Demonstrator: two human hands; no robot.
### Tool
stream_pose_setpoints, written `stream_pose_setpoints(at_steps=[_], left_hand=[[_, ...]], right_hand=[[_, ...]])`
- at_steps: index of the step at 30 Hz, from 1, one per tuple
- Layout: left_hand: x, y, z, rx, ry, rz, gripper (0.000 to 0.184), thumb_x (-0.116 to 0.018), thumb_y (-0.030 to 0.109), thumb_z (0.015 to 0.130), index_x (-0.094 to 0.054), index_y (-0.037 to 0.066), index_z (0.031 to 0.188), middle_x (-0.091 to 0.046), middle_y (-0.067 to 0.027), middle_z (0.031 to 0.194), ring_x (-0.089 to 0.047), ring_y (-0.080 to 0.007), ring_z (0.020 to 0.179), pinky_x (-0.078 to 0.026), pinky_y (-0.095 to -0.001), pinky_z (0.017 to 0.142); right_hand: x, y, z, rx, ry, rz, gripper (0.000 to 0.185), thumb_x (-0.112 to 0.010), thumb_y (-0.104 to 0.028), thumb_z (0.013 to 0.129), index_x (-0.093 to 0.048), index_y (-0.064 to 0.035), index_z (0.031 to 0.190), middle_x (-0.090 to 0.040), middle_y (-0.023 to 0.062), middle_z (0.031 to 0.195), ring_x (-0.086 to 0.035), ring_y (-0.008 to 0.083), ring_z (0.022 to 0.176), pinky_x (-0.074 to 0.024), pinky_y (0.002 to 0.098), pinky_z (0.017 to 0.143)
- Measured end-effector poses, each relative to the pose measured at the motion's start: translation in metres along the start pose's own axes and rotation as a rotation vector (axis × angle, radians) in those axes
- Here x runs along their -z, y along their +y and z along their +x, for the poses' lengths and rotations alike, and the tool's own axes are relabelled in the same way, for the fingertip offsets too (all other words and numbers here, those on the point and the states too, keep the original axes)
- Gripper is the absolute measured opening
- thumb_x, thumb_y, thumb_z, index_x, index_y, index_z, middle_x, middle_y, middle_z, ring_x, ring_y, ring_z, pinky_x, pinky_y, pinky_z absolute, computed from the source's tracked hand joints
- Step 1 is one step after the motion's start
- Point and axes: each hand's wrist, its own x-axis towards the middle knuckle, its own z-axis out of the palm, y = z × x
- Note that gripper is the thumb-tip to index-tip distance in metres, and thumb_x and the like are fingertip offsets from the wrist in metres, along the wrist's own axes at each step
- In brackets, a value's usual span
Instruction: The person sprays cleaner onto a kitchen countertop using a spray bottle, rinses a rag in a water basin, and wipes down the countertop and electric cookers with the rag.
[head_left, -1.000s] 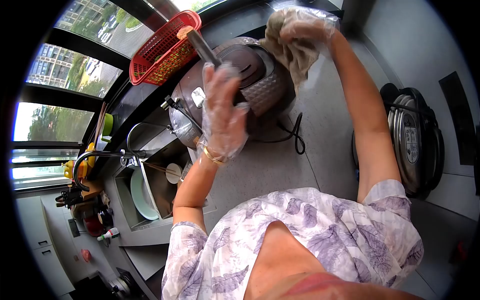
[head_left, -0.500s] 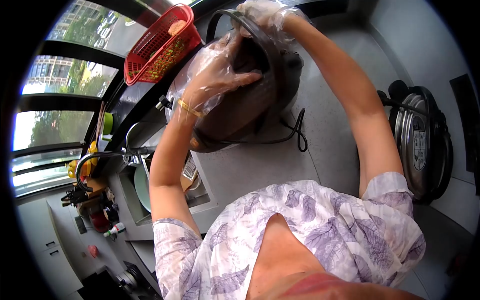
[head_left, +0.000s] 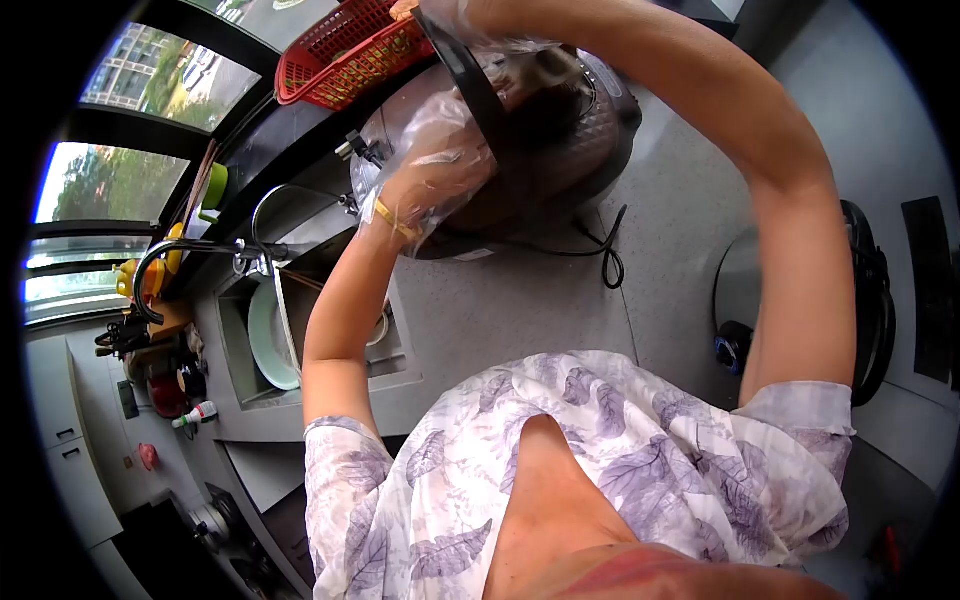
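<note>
A dark brown rounded appliance (head_left: 440, 225) with a quilted-looking side rests on the grey counter; it resembles a rice cooker, but its exact kind does not show. Its dark arched handle (head_left: 470, 80) stands up across the upper side. My left hand (head_left: 435, 170), in a clear plastic glove, is against the appliance's left side, with its fingertips hidden behind the handle. My right hand (head_left: 465, 20), also gloved, is beyond the handle at the top edge of the view, where its fingers are cut off. A black cord (head_left: 612, 262) trails from the appliance.
A red plastic basket (head_left: 345, 60) stands on the window ledge. Left of the appliance, the sink (head_left: 235, 345) holds a pale green basin (head_left: 268, 335) under a curved tap (head_left: 195, 245). Another lidded appliance (head_left: 735, 300) sits at right, partly behind my right arm.
My right hand has moved up and left beyond the handle. The handle has swung left, and the appliance has turned, showing more of its right side. My left hand stays against it.
</note>
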Motion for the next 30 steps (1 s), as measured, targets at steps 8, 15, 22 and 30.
stream_pose_setpoints(at_steps=[8, 15, 22, 30], left_hand=[[0.0, 0.042, 0.034, 0.112, -0.363, 0.889, 0.039, -0.061, 0.037, 0.08, -0.062, 0.006, 0.103, -0.066, -0.0136, 0.082, -0.064, -0.032, 0.074, -0.049, -0.0416, 0.069], [0.019, 0.008, 0.006, -0.127, 0.06, 0.712, 0.02, -0.057, 0.02, 0.084, -0.065, 0.007, 0.096, -0.063, -0.0157, 0.076, -0.061, -0.035, 0.071, -0.045, -0.0413, 0.059], [0.005, 0.004, 0.001, -0.091, 0.212, 0.251, 0.024, -0.052, 0.004, 0.08, -0.061, 0.0, 0.102, -0.064, -0.0181, 0.091, -0.061, -0.0359, 0.079, -0.047, -0.0402, 0.069], [0.004, 0.032, -0.034, -0.137, 0.452, 0.504, 0.06, -0.047, -0.01, 0.077, -0.037, 0.005, 0.135, -0.051, -0.0184, 0.128, -0.062, -0.0365, 0.098, -0.053, -0.038, 0.078]], right_hand=[[0.0, -0.009, 0.008, -0.372, -0.054, 0.295, 0.04, -0.066, -0.011, 0.076, -0.058, 0.0022, 0.113, -0.047, 0.0204, 0.129, -0.047, 0.0429, 0.116, -0.041, 0.0727, 0.069], [0.008, 0.018, -0.016, 0.095, -0.112, -0.038, 0.036, -0.08, -0.013, 0.063, -0.07, -0.0056, 0.096, -0.067, 0.0136, 0.098, -0.064, 0.0274, 0.092, -0.0554, 0.0458, 0.071], [0.032, 0.015, -0.027, -0.034, -0.267, -0.017, 0.035, -0.081, -0.015, 0.064, -0.07, -0.007, 0.096, -0.068, 0.0122, 0.096, -0.065, 0.0231, 0.09, -0.0557, 0.042, 0.073], [0.011, -0.028, -0.036, -0.599, -0.03, -0.031, 0.048, -0.077, -0.014, 0.069, -0.061, -0.0115, 0.114, -0.058, 0.0079, 0.12, -0.054, 0.0265, 0.111, -0.0452, 0.0528, 0.09]])
